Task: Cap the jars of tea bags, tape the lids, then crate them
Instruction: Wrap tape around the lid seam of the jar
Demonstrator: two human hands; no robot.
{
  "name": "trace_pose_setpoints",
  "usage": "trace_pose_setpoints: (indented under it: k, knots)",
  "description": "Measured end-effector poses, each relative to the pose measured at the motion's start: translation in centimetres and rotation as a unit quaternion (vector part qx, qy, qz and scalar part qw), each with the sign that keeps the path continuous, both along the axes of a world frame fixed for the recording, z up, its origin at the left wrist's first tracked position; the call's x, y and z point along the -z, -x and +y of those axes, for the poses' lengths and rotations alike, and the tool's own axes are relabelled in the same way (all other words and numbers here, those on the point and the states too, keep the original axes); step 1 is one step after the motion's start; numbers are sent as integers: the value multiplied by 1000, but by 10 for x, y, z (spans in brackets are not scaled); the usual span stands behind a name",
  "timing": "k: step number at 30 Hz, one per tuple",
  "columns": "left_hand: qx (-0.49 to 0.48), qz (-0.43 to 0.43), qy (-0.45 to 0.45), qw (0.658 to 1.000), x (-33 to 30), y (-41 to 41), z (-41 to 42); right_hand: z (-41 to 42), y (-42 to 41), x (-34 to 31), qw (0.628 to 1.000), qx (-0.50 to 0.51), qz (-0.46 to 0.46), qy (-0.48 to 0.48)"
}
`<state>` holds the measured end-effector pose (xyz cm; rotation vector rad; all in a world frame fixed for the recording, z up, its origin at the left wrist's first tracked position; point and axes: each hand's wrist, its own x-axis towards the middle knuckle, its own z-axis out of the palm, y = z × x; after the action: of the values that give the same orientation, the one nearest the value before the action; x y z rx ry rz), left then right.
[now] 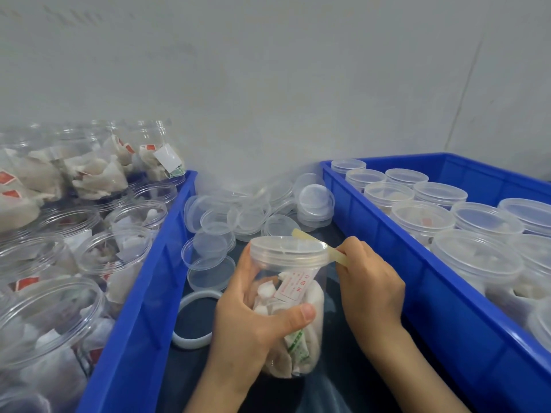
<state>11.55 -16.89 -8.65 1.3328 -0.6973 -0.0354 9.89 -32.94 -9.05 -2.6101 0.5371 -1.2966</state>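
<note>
The left hand (253, 317) grips a capped jar (290, 302) of tea bags, fingers and thumb curled round its body, over the dark surface between the two crates. Just beside it the right hand (369, 281) pinches a yellowish strip of tape (316, 241) lying across the lid (287, 248). This looks like the taping step; next the strip likely needs pressing down over the lid's edge. Behind lie loose lids (256, 213). The left crate (155, 281) holds open jars, the right crate (417, 281) capped ones.
</note>
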Motion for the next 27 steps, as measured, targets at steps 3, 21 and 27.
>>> trace_pose_setpoints:
  k: [3, 21, 27]
  knots:
    - [15, 2, 5, 1000, 0, 0, -1, 11, 0, -1, 1000, -14, 3, -18]
    - [-134, 105, 28, 985, 18, -7, -4, 29, 7, -6, 997, -72, 21, -22]
    - [-341, 29, 31, 939, 18, -10, -2, 27, 1, 6, 983, -62, 170, -11]
